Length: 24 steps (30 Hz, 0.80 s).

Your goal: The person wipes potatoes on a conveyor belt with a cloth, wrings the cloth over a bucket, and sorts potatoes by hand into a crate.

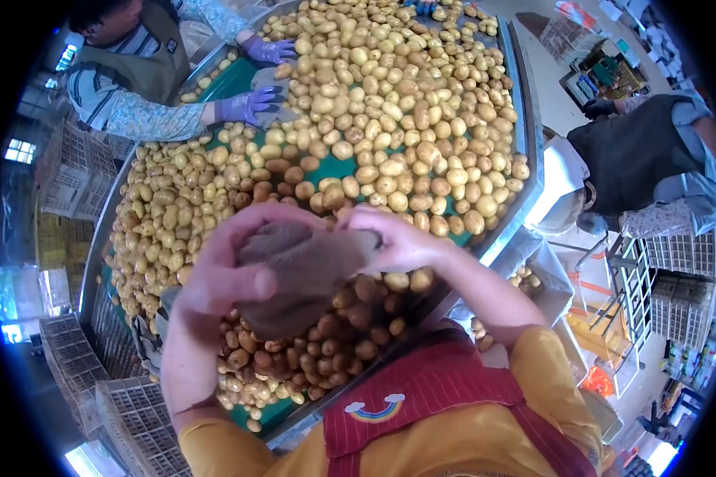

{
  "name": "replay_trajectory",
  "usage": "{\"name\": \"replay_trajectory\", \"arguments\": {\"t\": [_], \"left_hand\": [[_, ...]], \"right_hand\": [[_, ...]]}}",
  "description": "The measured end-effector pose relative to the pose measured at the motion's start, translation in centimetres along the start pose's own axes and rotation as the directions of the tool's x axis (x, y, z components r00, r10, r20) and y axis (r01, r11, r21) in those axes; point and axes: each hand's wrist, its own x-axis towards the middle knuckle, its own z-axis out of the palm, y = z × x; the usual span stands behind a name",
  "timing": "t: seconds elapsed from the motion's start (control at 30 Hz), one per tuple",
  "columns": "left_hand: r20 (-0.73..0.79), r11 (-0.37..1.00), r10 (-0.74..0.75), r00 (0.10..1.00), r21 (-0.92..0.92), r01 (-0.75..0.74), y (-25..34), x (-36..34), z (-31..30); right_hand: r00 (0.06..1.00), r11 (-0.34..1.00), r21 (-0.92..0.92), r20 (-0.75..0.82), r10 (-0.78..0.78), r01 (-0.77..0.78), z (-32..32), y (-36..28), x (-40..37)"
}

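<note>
Sorting belt (pixel 243 79) lies heaped with potatoes (pixel 390 119). Above its near end, our left hand (pixel 223 278) and right hand (pixel 398 238) both grip a brown cloth (pixel 310 270), perhaps a glove. Neither touches potatoes, so we judge the handling barely begun.

Brown cloth (pixel 310 270), yellow potatoes (pixel 390 119) (green belt (pixel 243 79)).

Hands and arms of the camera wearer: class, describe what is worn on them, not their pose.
The left hand and right hand are bare, without gloves. The forearms are uncovered. Mustard-yellow sleeves begin near the elbows: left sleeve, right sleeve.
</note>
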Motion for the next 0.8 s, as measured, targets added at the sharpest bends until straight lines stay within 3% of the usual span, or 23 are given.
{"name": "replay_trajectory", "arguments": {"t": [0.03, 0.07, 0.1, 0.17, 0.23, 0.3, 0.33, 0.4, 0.47, 0.5, 0.6, 0.67, 0.73, 0.8], "left_hand": [[-0.048, 0.998, -0.013, 0.999, 0.067, 0.017, 1.5, -0.3, 0.5], [-0.054, 0.961, 0.051, 0.997, 0.274, -0.034, 2.8, -0.6, 0.1], [-0.050, 0.883, 0.114, 0.992, 0.463, -0.078, 4.0, -0.9, -1.0], [-0.098, 0.644, 0.164, 0.982, 0.764, -0.031, 6.0, -0.8, -2.2], [-0.170, 0.350, 0.184, 0.968, 0.932, 0.097, 6.5, 0.1, -4.4], [-0.144, 0.091, 0.311, 0.939, 0.988, 0.121, 6.3, 1.4, -6.5], [-0.105, -0.011, 0.390, 0.915, 0.993, 0.118, 6.3, 1.9, -7.0], [-0.029, -0.172, 0.497, 0.867, 0.976, 0.132, 6.2, 1.8, -6.8], [0.036, -0.290, 0.563, 0.826, 0.944, 0.157, 6.1, 1.6, -5.7], [-0.024, -0.271, 0.545, 0.838, 0.941, 0.203, 6.1, 1.2, -4.0], [0.189, -0.460, 0.345, 0.919, 0.888, -0.010, 4.5, -0.1, -3.8], [0.308, -0.275, 0.373, 0.875, 0.938, -0.213, 0.6, 0.7, -2.7], [0.330, -0.082, 0.232, 0.915, 0.944, -0.320, -6.2, 3.1, -4.7], [0.284, -0.066, 0.057, 0.957, 0.958, -0.280, -13.6, 5.8, -5.4]], "right_hand": [[0.988, 0.974, 0.174, 0.084, 0.131, -0.144, -1.3, -0.7, -0.3], [0.951, 0.897, 0.329, 0.190, 0.242, -0.294, -2.8, -1.4, -0.5], [0.957, 0.922, 0.257, 0.122, 0.264, -0.288, -4.6, -1.5, -0.7], [0.980, 0.983, 0.119, -0.126, 0.152, -0.137, -8.6, -3.5, -0.5], [0.935, 0.897, -0.277, -0.187, 0.301, -0.344, -12.8, -6.4, 0.9], [0.961, 0.815, -0.524, -0.242, 0.136, -0.247, -15.5, -9.7, 1.9], [0.985, 0.687, -0.714, -0.175, 0.013, -0.136, -17.3, -10.4, 2.2], [0.976, 0.512, -0.859, -0.098, -0.196, 0.017, -18.8, -12.6, 2.0], [0.971, 0.410, -0.912, -0.069, -0.229, 0.032, -19.3, -15.4, 1.0], [0.973, 0.409, -0.911, -0.037, -0.226, 0.060, -19.4, -16.8, 0.3], [0.999, 0.365, -0.930, 0.050, 0.016, 0.041, -17.8, -20.0, -2.8], [0.978, 0.455, -0.866, 0.171, -0.122, 0.208, -14.8, -16.1, -4.3], [0.973, 0.512, -0.848, 0.213, 0.086, 0.141, -10.9, -9.7, -6.4], [0.953, 0.483, -0.875, 0.180, 0.244, 0.042, -4.9, -0.9, -8.1]]}}
